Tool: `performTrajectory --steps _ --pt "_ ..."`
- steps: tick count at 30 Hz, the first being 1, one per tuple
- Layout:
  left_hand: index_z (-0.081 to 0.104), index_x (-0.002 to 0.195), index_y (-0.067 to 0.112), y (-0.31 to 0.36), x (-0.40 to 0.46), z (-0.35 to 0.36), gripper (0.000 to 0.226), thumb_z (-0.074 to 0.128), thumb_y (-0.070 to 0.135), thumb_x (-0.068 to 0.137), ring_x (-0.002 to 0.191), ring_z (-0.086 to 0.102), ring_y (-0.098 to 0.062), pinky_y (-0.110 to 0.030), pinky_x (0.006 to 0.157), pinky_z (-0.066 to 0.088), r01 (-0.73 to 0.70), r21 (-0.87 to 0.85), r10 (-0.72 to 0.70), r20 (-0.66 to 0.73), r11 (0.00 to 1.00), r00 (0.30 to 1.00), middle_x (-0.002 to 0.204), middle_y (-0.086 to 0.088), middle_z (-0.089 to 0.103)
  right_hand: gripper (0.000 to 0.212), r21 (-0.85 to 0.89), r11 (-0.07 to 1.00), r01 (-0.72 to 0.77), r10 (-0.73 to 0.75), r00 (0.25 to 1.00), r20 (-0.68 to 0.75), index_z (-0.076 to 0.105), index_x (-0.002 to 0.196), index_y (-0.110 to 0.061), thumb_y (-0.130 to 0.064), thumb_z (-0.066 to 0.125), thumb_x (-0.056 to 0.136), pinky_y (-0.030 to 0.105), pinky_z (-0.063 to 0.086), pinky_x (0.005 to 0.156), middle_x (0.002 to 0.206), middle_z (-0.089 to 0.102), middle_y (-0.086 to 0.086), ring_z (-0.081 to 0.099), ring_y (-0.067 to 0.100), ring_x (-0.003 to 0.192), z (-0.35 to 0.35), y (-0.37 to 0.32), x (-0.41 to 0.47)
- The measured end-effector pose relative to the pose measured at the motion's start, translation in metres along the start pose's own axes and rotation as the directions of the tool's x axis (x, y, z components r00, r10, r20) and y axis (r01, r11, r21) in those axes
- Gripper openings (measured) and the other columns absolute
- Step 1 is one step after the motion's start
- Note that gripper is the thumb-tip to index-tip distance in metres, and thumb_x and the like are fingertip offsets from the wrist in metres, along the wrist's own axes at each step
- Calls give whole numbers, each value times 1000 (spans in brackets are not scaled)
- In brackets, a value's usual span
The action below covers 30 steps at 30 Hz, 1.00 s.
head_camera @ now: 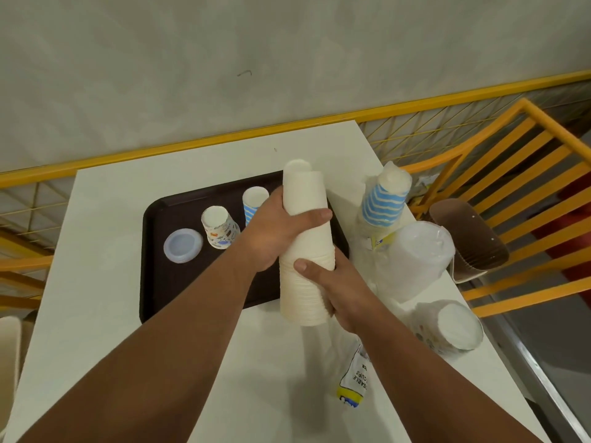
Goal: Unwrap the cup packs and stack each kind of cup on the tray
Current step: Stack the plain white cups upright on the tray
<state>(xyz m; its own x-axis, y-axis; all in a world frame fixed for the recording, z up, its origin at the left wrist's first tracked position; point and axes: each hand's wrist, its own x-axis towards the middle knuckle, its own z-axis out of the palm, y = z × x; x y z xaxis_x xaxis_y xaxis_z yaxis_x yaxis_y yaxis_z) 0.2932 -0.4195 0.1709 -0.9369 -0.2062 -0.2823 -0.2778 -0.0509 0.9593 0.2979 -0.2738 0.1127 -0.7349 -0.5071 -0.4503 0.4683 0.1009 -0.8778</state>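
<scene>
nearest the camera, an empty printed wrapper (pixel 353 383) lies flat on the white table (pixel 105 282), just right of the right forearm. a little farther right, a wrapped pack of patterned cups (pixel 447 327) lies on its side near the table's right edge, its mouth toward the camera.

the right hand (pixel 339 292) is closed around the lower part of a tall stack of plain white cups (pixel 305 247), thumb across the front. the left hand (pixel 275 231) grips the same stack higher up, fingers curled round it and thumb pointing right. the stack is held tilted, clear of the table, over the near right corner of the dark tray (pixel 179 282).

right of the stack, a pack of clear plastic cups (pixel 415 257) lies on the table, and a striped blue pack (pixel 385 199) stands behind it. a sleeve of brown cups (pixel 467 238) hangs off the table edge by the yellow chair (pixel 511 174).

on the tray, from left: a clear cup (pixel 183 245), a patterned cup (pixel 220 227) and a striped blue cup (pixel 254 203), each standing alone, the last partly hidden by the left hand.

beyond the table, a yellow rail (pixel 192 145) runs along a pale wall (pixel 224 59).
</scene>
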Motion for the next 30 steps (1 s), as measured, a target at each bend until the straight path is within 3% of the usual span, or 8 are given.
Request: performTrajectory --steps 4,7,12,16,20,23,27,30 --pt "56 120 22 -1 -4 4 58 82 31 69 96 70 -19 -45 83 59 -19 -57 13 -106 998 994 107 -2 70 79 -58 996 71 -77 990 -116 60 118 -33 -52 84 45 44 55 91 109 72 -7 68 15 101 7 -8 -1" --pt "58 119 23 -1 -4 9 58 82 35 68 96 70 -18 -44 83 59 -38 -71 25 -175 997 984 107 -1 70 74 -126 987 96 -120 974 -194 60 113 -35 -54 83 45 38 55 88 106 71 -10 67 12 98 10 -11 -5" --pt "54 122 21 -4 -1 20 58 82 36 73 97 67 -15 -42 84 58 -58 10 59 -299 998 952 108 2 66 53 -231 966 113 -175 948 -267 52 105 -44 -38 87 67 16 45 72 96 63 -24 59 -6 91 8 -10 -3" --pt "52 121 21 25 25 5 68 82 47 66 97 68 -16 -43 81 60 -204 -42 174 -376 978 910 109 1 67 60 -199 977 71 -130 945 -302 50 113 -43 -40 87 66 27 48 81 106 63 -18 60 1 97 3 3 -2" --pt "46 123 26 55 62 -10 65 84 39 72 105 61 -10 -32 88 55 -327 188 373 -341 926 863 117 7 61 77 -97 995 34 -64 945 -322 54 119 -38 -55 84 50 35 54 82 110 66 -13 64 10 100 1 21 -5" --pt "42 133 22 44 83 -10 78 85 38 70 108 56 -13 -28 89 50 -267 381 388 -290 885 875 122 8 56 84 -16 999 37 -40 954 -296 56 120 -37 -60 83 43 33 55 81 110 68 -12 66 11 101 -3 26 -5" --pt "42 134 19 13 96 -6 80 86 36 68 111 55 -18 -36 94 49 -187 477 346 -271 859 898 125 2 57 83 16 999 31 -26 966 -256 57 119 -37 -60 82 43 33 55 80 109 70 -11 67 10 99 -11 29 -6" --pt "38 139 18 -1 97 -5 85 85 36 70 118 53 -21 -35 97 46 -120 515 290 -264 849 920 134 -1 53 79 60 998 2 11 976 -218 59 115 -36 -61 82 44 43 57 86 109 71 -8 68 15 101 -13 32 -6"
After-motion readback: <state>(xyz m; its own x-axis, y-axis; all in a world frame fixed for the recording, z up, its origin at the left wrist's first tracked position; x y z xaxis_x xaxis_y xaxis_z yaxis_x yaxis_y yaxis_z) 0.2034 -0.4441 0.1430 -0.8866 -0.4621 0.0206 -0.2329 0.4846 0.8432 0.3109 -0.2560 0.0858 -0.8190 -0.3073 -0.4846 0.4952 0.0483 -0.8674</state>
